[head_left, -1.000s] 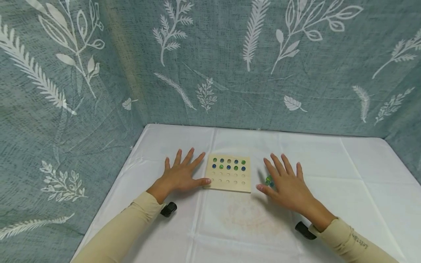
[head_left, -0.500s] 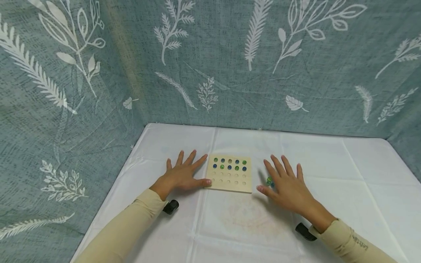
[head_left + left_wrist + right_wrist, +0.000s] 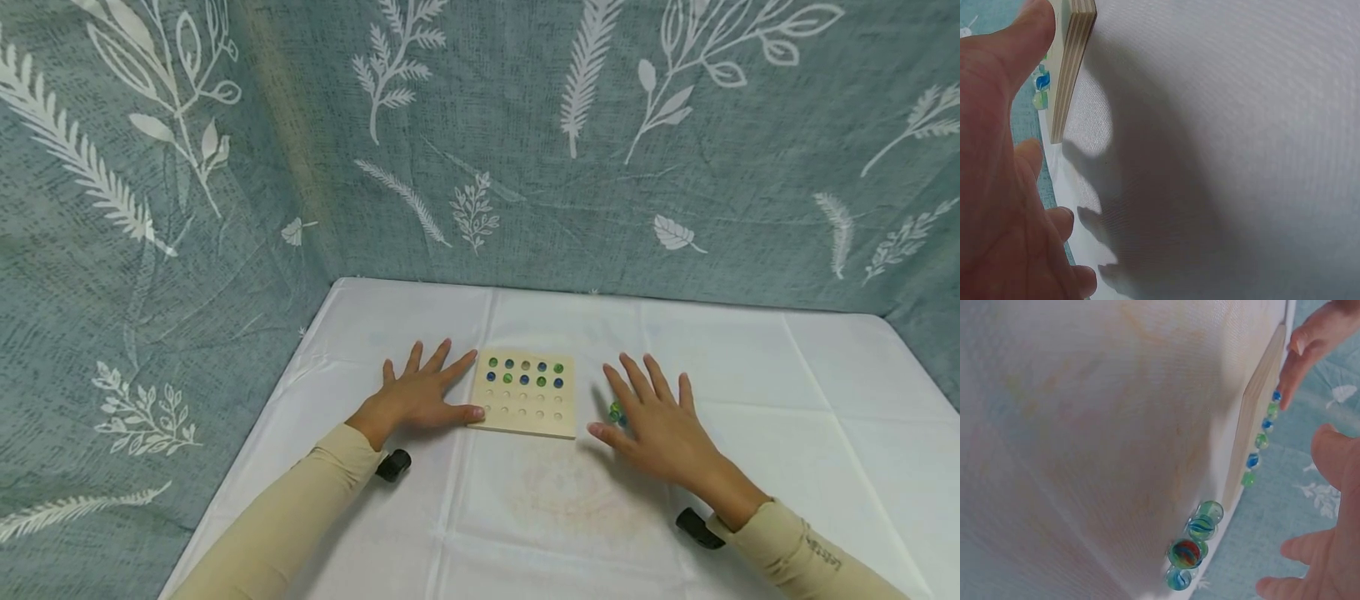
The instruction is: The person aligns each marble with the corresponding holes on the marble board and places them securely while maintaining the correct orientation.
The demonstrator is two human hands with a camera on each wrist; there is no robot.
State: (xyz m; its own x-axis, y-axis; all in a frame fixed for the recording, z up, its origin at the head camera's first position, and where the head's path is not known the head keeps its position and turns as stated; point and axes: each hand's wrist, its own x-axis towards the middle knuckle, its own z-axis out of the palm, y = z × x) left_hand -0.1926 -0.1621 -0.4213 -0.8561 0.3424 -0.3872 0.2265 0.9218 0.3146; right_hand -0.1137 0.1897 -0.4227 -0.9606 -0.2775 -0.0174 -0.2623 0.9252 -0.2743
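A light wooden board [image 3: 523, 403] with rows of round hollows lies on the table. Green, blue and pale glass marbles [image 3: 524, 379] fill its two far rows; the two near rows of hollows are bare. At the board's left side, my left hand [image 3: 420, 400] is spread, its thumb overlapping the near left corner and its index fingertip by the far left corner. My right hand [image 3: 663, 429] hovers to the right of the board, fingers spread and holding nothing. Beneath it sits a small cluster of loose marbles [image 3: 1186, 553], partly hidden in the head view, one with red swirls.
White cloth [image 3: 540, 542] covers the table, with fold creases and a faint stain in front of the board. Blue-green curtains [image 3: 525, 150] with white leaf prints hang behind and to the left. Black wrist cameras [image 3: 699, 528] sit under both wrists.
The view has shifted slightly, moving the board and hands a little within it. Both hands keep nearly the same spread pose, and the marbles stay where they were.
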